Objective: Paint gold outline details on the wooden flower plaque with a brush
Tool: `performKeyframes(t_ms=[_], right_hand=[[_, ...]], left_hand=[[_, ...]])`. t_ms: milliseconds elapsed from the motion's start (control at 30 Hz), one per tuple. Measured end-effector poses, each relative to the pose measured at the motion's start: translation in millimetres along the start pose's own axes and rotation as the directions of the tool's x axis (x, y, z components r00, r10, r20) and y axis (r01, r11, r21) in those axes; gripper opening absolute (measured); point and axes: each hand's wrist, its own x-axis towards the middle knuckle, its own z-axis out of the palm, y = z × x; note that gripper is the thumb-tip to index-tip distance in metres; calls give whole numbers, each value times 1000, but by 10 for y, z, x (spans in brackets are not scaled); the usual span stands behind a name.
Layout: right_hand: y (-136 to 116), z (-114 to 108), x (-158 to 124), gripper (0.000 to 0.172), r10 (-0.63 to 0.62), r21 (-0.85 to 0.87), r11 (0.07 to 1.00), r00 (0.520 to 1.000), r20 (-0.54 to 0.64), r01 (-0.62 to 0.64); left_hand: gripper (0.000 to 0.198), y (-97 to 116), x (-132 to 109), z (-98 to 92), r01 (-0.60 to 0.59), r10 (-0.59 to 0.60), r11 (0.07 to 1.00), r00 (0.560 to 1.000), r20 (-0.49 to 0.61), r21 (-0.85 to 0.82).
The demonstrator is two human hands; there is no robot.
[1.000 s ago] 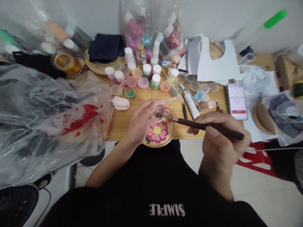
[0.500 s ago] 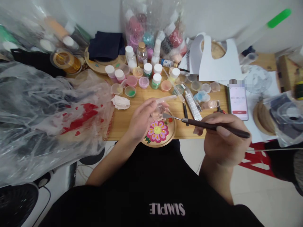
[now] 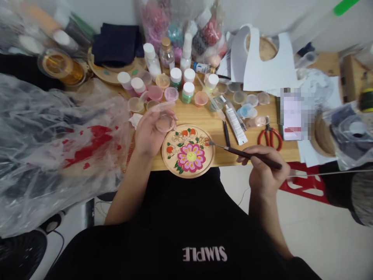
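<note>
A round wooden disc (image 3: 189, 128) with a pink flower, orange buds and green leaves lies at the table's front edge. Left of it, my left hand (image 3: 150, 130) holds a small clear cup (image 3: 165, 123) tilted, its lid standing up beside the fingers. My right hand (image 3: 264, 165) is closed round the dark handle of a palette knife (image 3: 241, 152). The knife's metal tip is over the right side of the disc, by an orange bud; whether it touches cannot be made out.
Paint jars (image 3: 188, 92) and small cups stand behind the disc. To the right lie a metal tube (image 3: 235, 124), black tweezers (image 3: 226, 133), red-handled pliers (image 3: 270, 139) and a phone (image 3: 292, 116). Clear plastic sheeting (image 3: 58, 155) covers the left.
My left hand has moved left with the cup, uncovering the disc. The knife has shifted slightly, its tip now over the disc's right side. The camera view has shifted too.
</note>
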Motion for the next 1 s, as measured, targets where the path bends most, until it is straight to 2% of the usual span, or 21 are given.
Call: performKeyframes(t_ms=[133, 433, 533, 767, 1000], right_hand=[[18, 1, 8, 14, -24, -29, 999, 999, 43, 25], [40, 23, -17, 18, -4, -138, 990, 996, 92, 17], [20, 18, -22, 16, -3, -157, 987, 994, 113, 21], [-64, 70, -5, 11, 24, -194, 981, 996, 90, -6], [-125, 137, -3, 11, 8, -243, 970, 999, 37, 1]], left_hand=[[32, -43, 29, -65, 72, -72, 997, 997, -7, -14], [22, -51, 8, -45, 65, -70, 992, 997, -42, -109], [23, -42, 1, -31, 98, -102, 992, 993, -51, -74], [35, -17, -8, 33, 145, -145, 989, 983, -109, -5], [31, -28, -20, 30, 113, -114, 993, 986, -119, -20]])
